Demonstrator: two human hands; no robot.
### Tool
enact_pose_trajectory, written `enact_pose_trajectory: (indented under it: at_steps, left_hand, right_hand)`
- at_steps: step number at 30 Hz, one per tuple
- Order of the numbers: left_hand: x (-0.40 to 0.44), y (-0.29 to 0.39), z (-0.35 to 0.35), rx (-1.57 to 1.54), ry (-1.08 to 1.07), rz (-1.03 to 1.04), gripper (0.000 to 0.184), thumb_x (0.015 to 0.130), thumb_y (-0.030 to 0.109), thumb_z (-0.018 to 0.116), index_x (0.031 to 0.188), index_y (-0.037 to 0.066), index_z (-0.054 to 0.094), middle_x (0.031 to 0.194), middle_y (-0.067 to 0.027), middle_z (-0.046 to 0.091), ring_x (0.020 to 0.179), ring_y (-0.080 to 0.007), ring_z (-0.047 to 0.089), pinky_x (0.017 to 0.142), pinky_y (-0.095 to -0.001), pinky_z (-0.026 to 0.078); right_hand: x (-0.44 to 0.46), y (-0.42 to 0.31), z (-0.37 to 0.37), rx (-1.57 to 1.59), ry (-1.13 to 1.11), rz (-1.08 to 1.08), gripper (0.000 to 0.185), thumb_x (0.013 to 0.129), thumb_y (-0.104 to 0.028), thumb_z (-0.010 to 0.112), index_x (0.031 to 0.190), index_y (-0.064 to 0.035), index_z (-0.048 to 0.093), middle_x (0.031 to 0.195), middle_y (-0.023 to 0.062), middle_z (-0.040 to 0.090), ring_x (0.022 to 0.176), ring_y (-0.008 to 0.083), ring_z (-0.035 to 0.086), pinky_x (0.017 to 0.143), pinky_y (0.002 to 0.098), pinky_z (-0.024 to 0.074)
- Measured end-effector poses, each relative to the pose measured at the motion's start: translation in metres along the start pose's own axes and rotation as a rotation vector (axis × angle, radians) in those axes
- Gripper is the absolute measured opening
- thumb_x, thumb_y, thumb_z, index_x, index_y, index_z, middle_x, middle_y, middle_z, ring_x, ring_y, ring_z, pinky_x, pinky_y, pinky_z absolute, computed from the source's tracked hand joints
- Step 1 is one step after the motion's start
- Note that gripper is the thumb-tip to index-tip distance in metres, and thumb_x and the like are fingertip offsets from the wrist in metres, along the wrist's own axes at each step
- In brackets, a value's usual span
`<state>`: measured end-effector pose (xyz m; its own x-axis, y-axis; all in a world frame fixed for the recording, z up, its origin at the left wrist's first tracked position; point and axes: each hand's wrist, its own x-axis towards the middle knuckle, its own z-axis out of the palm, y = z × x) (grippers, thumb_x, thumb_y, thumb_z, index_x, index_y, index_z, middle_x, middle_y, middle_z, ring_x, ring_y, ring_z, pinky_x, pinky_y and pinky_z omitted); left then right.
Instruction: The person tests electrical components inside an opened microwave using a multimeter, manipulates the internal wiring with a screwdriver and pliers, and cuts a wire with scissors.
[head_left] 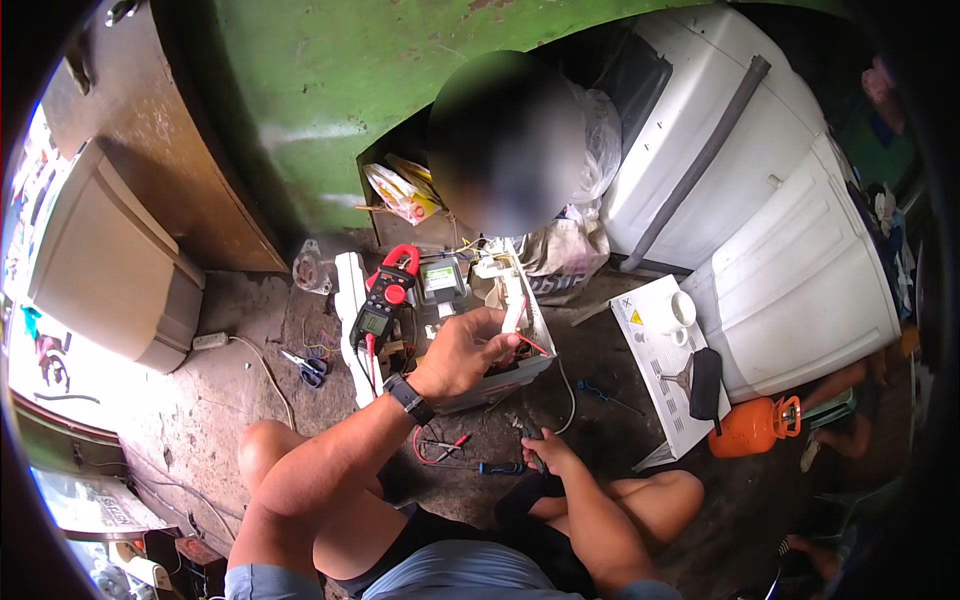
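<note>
Over an opened white appliance housing (528, 375) full of wiring, my left hand (465, 352), with a black watch (408, 400) at its wrist, is closed. Its fingers pinch a small white part with a red wire (533, 346) beside it; whether the wire is joined to the part cannot be told. A red and black clamp meter (385, 298) rests on the housing's left side, its red lead hanging down. Lower right, near my knee, my right hand (553, 455) is wrapped round dark-handled pliers (532, 440). A blue-handled screwdriver (502, 468) lies on the floor to their left.
Test leads (440, 443) and scissors (308, 370) lie on the floor. At right stand a white panel (655, 350) bearing a black pouch (706, 383), an orange gas cylinder (750, 428) and a large white casing (790, 270). A cable (265, 355) runs across the floor at left.
</note>
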<state>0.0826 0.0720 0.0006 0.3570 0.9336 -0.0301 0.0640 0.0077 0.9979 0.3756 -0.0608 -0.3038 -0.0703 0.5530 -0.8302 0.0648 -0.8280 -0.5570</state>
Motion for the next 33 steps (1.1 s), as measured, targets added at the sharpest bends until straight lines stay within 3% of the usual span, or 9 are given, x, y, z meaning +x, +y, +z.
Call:
enact_pose_trajectory:
  at_steps: [4, 9, 11, 12, 15, 17, 24, 26, 33]
  left_hand:
    - [0.004, -0.021, 0.0, -0.02, -0.003, 0.036, 0.035, 0.11, 0.03, 0.072, 0.126, -0.001, 0.071, 0.092, -0.0051, 0.076, 0.083, -0.012, 0.069, 0.08, -0.0314, 0.057]
    - [-0.001, 0.005, -0.007, -0.01, -0.073, -0.101, 0.044, 0.11, 0.029, 0.072, 0.14, -0.003, 0.065, 0.108, -0.0044, 0.075, 0.093, -0.0087, 0.066, 0.088, -0.0294, 0.057]
    - [0.0, 0.001, -0.002, -0.003, -0.068, -0.084, 0.048, 0.111, 0.032, 0.071, 0.142, -0.004, 0.064, 0.108, -0.0055, 0.076, 0.094, -0.009, 0.067, 0.088, -0.0303, 0.057]
    - [-0.001, -0.007, 0.004, 0.021, -0.024, -0.005, 0.048, 0.111, 0.032, 0.07, 0.143, -0.004, 0.065, 0.105, -0.009, 0.078, 0.091, -0.0142, 0.071, 0.086, -0.035, 0.058]
    - [-0.003, 0.001, 0.003, 0.08, -0.031, -0.008, 0.048, 0.11, 0.03, 0.068, 0.142, -0.006, 0.065, 0.107, -0.0179, 0.08, 0.094, -0.0237, 0.077, 0.089, -0.0428, 0.059]
    - [-0.001, 0.001, -0.002, 0.361, -0.071, 0.07, 0.043, 0.112, 0.027, 0.069, 0.14, -0.005, 0.066, 0.108, -0.01, 0.08, 0.1, -0.0085, 0.07, 0.091, -0.0322, 0.058]
    - [0.013, -0.045, 0.0, 0.025, 0.001, 0.128, 0.038, 0.114, 0.026, 0.066, 0.139, -0.003, 0.066, 0.11, -0.007, 0.076, 0.1, -0.0096, 0.067, 0.091, -0.0327, 0.057]
    - [0.009, -0.027, -0.006, -0.051, -0.112, -0.005, 0.037, 0.113, 0.024, 0.066, 0.14, -0.001, 0.065, 0.109, -0.0043, 0.074, 0.098, -0.0092, 0.063, 0.088, -0.0312, 0.055]
    - [0.001, -0.002, -0.01, 0.076, -0.127, 0.013, 0.035, 0.112, 0.019, 0.067, 0.141, -0.001, 0.064, 0.105, -0.0029, 0.073, 0.096, -0.0078, 0.06, 0.084, -0.0291, 0.052]
  right_hand:
    - [-0.032, -0.027, 0.004, 0.321, 0.031, -0.054, 0.024, 0.102, -0.013, 0.078, 0.115, -0.009, 0.059, 0.09, 0.0081, 0.071, 0.076, 0.0237, 0.072, 0.065, 0.0428, 0.061]
    - [-0.111, -0.08, 0.018, 0.377, 0.234, -0.375, 0.023, 0.101, -0.014, 0.077, 0.113, -0.0079, 0.059, 0.09, 0.0095, 0.071, 0.078, 0.0266, 0.073, 0.07, 0.0457, 0.0599]
    - [-0.139, -0.097, 0.02, -0.359, 0.757, -0.836, 0.026, 0.1, -0.019, 0.078, 0.11, -0.0052, 0.058, 0.091, 0.0118, 0.068, 0.086, 0.0304, 0.071, 0.078, 0.0481, 0.0556]
    - [-0.149, -0.107, 0.02, -0.419, 0.838, -0.928, 0.032, 0.097, -0.02, 0.079, 0.109, -0.0014, 0.056, 0.099, 0.0198, 0.064, 0.097, 0.0443, 0.064, 0.089, 0.0529, 0.0491]
    - [-0.188, -0.158, 0.012, -0.855, 0.973, -1.352, 0.021, 0.094, -0.01, 0.076, 0.107, -0.0036, 0.062, 0.108, 0.0175, 0.064, 0.113, 0.0441, 0.062, 0.101, 0.058, 0.0466]
    - [-0.209, -0.19, 0.011, -1.051, 0.98, -1.505, 0.022, 0.088, -0.008, 0.078, 0.106, -0.0046, 0.065, 0.116, 0.014, 0.065, 0.127, 0.045, 0.059, 0.104, 0.0607, 0.0445]
    - [-0.217, -0.229, 0.024, -1.316, 0.837, -1.555, 0.024, 0.082, -0.009, 0.082, 0.101, -0.0126, 0.069, 0.121, 0.0055, 0.066, 0.138, 0.04, 0.054, 0.11, 0.0588, 0.0421]
    - [-0.211, -0.232, 0.029, -1.301, 0.829, -1.57, 0.024, 0.081, -0.01, 0.082, 0.102, -0.0124, 0.069, 0.121, 0.0055, 0.066, 0.139, 0.0399, 0.053, 0.11, 0.0589, 0.0419]
    - [-0.199, -0.229, 0.033, -1.277, 0.804, -1.571, 0.025, 0.081, -0.01, 0.082, 0.103, -0.0122, 0.069, 0.122, 0.0063, 0.066, 0.14, 0.0404, 0.052, 0.111, 0.0605, 0.0415]
